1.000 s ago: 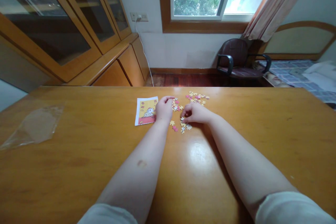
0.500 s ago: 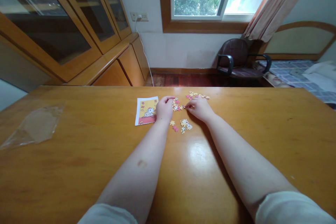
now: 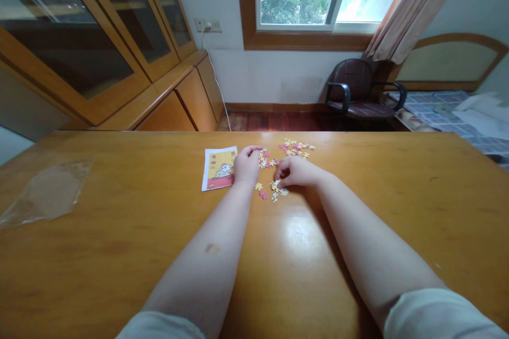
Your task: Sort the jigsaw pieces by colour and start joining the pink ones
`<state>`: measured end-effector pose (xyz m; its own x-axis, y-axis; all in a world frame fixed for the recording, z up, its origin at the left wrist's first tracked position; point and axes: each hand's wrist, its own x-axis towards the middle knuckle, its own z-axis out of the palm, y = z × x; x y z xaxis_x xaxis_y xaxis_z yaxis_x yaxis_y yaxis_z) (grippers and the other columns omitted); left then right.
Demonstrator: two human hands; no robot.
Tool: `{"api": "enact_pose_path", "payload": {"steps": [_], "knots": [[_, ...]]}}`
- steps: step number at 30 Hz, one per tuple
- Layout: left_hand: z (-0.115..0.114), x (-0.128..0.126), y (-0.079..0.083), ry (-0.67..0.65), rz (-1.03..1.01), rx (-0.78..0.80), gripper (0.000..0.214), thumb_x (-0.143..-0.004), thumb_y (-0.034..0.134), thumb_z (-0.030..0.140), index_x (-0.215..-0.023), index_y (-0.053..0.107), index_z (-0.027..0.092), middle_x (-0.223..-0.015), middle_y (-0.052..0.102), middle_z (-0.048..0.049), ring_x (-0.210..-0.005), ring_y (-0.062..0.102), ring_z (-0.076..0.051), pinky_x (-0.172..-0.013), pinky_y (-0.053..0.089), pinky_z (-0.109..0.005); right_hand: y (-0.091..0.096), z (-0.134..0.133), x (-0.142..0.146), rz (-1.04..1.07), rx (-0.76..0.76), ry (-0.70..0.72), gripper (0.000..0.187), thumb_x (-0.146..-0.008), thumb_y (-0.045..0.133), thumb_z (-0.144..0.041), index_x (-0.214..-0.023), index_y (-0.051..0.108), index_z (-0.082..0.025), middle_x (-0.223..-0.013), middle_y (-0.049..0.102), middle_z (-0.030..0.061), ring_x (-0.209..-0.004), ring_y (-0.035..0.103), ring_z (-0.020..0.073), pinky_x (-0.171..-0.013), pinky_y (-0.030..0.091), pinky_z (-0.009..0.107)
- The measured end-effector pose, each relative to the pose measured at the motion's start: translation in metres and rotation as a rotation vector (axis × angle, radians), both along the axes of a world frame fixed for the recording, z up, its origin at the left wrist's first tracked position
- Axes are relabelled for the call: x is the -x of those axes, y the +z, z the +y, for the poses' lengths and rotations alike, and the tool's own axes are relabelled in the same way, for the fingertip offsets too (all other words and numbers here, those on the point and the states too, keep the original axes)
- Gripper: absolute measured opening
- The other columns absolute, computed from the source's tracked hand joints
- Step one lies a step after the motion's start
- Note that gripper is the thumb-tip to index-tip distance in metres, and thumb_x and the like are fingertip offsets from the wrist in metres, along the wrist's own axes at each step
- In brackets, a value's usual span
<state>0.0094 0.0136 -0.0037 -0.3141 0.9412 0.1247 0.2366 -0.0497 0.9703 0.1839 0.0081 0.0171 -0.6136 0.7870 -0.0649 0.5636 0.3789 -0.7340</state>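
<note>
My left hand (image 3: pixel 246 166) rests at the right edge of a picture card (image 3: pixel 218 169) showing a white cartoon figure on yellow and pink. Its fingers are curled in beside a small heap of jigsaw pieces (image 3: pixel 266 160); whatever they hold is hidden. My right hand (image 3: pixel 297 171) reaches in from the right, thumb and forefinger closed down on a jigsaw piece in the pale cluster (image 3: pixel 275 186). Just left of that cluster lie a yellow piece (image 3: pixel 259 186) and some pink pieces (image 3: pixel 263 195). More loose pieces (image 3: pixel 296 146) are scattered beyond my right hand.
The wooden table (image 3: pixel 159 254) spans the foreground. A clear plastic bag (image 3: pixel 50 190) lies flat at its left side. Behind stand a glass-door cabinet (image 3: pixel 159 85), an office chair (image 3: pixel 356 90) and a bed (image 3: pixel 441 106).
My right hand has come nearer to me, from the small heap of pieces to the pale cluster. More scattered pieces behind it now show. My left hand stays in place.
</note>
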Motion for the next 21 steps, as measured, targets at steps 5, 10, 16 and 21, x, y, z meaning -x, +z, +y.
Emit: {"api": "enact_pose_path", "payload": {"steps": [5, 10, 16, 21], "knots": [[0.000, 0.001, -0.001, -0.014, 0.005, -0.004, 0.021, -0.074, 0.051, 0.023, -0.081, 0.071, 0.020, -0.079, 0.069, -0.0003, -0.081, 0.061, -0.018, -0.078, 0.045, -0.028, -0.002, 0.001, -0.001, 0.236, 0.172, -0.127, 0.017, -0.063, 0.074, -0.028, -0.067, 0.063, -0.016, -0.065, 0.063, -0.0001, -0.059, 0.055, 0.0107, -0.058, 0.042, 0.025], [-0.003, -0.003, 0.003, -0.155, -0.013, -0.045, 0.020, -0.078, 0.053, 0.027, -0.086, 0.070, 0.019, -0.085, 0.070, -0.0026, -0.083, 0.062, -0.017, -0.078, 0.046, -0.027, -0.012, 0.011, 0.001, 0.571, 0.129, -0.400, 0.027, -0.062, 0.074, -0.035, -0.069, 0.056, -0.017, -0.063, 0.061, -0.0007, -0.057, 0.053, 0.0108, -0.057, 0.042, 0.026], [-0.005, -0.010, -0.002, -0.334, 0.017, -0.061, 0.022, -0.078, 0.061, 0.035, -0.090, 0.068, 0.017, -0.078, 0.069, -0.0038, -0.072, 0.062, -0.016, -0.068, 0.048, -0.027, -0.016, 0.017, 0.004, 0.737, 0.135, -0.507, 0.033, -0.056, 0.077, -0.040, -0.071, 0.058, -0.018, -0.064, 0.061, -0.0015, -0.062, 0.056, 0.0123, -0.064, 0.046, 0.029], [-0.003, -0.010, -0.006, -0.301, 0.032, -0.046, 0.020, -0.076, 0.064, 0.034, -0.086, 0.068, 0.017, -0.077, 0.069, -0.0041, -0.070, 0.063, -0.015, -0.067, 0.049, -0.027, -0.014, 0.014, 0.005, 0.716, 0.116, -0.547, 0.030, -0.056, 0.077, -0.038, -0.074, 0.065, -0.017, -0.075, 0.066, 0.0026, -0.071, 0.059, 0.0146, -0.071, 0.047, 0.031]]}}
